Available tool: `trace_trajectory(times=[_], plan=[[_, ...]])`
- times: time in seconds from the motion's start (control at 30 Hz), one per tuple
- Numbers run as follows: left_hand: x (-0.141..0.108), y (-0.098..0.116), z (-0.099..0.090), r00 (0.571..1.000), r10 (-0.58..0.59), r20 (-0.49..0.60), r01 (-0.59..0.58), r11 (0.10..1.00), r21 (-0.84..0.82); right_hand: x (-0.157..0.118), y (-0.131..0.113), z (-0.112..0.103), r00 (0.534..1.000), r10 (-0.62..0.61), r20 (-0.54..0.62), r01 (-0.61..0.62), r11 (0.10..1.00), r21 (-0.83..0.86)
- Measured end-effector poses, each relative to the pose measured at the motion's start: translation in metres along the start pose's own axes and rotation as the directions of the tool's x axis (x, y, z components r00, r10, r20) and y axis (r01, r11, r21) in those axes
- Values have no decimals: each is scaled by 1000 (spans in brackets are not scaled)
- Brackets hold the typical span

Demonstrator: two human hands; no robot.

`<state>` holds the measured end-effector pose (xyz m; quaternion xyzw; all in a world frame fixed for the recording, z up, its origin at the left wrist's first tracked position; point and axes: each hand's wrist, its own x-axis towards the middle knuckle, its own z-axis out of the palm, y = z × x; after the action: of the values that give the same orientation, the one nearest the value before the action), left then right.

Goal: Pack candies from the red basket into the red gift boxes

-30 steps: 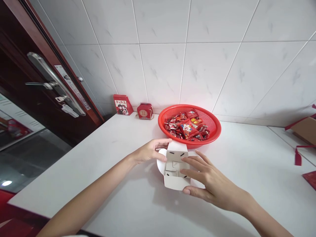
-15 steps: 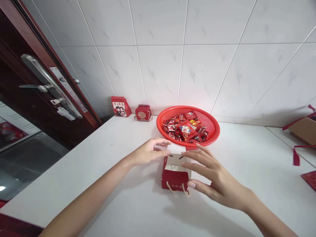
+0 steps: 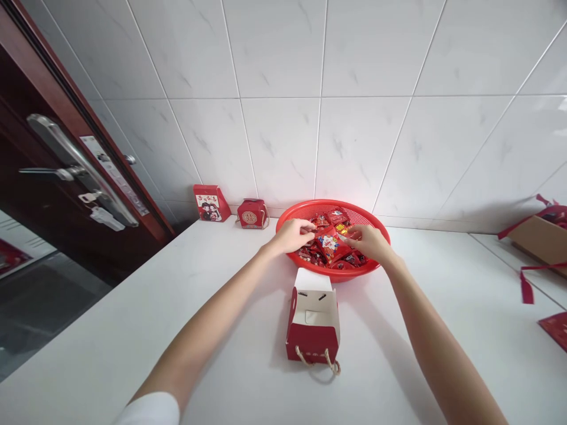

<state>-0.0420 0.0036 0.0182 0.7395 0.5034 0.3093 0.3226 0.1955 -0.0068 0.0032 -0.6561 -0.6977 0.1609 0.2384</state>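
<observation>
My left hand (image 3: 293,236) reaches into the left side of the red plastic basket (image 3: 384,236). Its thumb and fingers are drawn together at the left edge of a red snack packet with a colourful print (image 3: 330,245). At that packet's right side is my right hand (image 3: 370,242), its thumb and fingers bent close over the wrapped sweets; what either hand pinches is hard to make out. In front of the basket, a small red gift box (image 3: 313,343) stands with its white lid flap (image 3: 312,280) raised. Its white inside shows, and rope handles (image 3: 328,361) hang at the near side.
A red box with a printed couple (image 3: 210,204) and a smaller red box with a gold emblem (image 3: 253,215) stand at the tiled wall. At right are a cardboard box (image 3: 538,241), a red tassel (image 3: 527,289) and a red packet (image 3: 554,330). A door (image 3: 66,171) borders the left.
Both hands have moved forward from above the open gift box into the basket, and their spread fingers have closed together. The gift box stays where it was. The view has tilted slightly.
</observation>
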Motion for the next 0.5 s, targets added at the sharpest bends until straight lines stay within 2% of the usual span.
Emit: trace_trajectory(times=[0.13, 0.23, 0.4, 0.5], plan=[[44, -4, 24, 1000, -22, 22, 21, 999, 32, 12, 3, 19, 1000, 16, 17, -16, 1000, -17], [62, -9, 33, 996, -54, 72, 52, 998, 23, 13, 8, 26, 999, 14, 41, -14, 1000, 3], [62, -14, 28, 974, -69, 214, 85, 994, -67, 13, 10, 26, 997, -1, 73, -9, 992, 128], [50, -13, 18, 976, -37, 216, 80, 978, -194, 11, 6, 19, 997, -32, 71, 12, 965, 261]])
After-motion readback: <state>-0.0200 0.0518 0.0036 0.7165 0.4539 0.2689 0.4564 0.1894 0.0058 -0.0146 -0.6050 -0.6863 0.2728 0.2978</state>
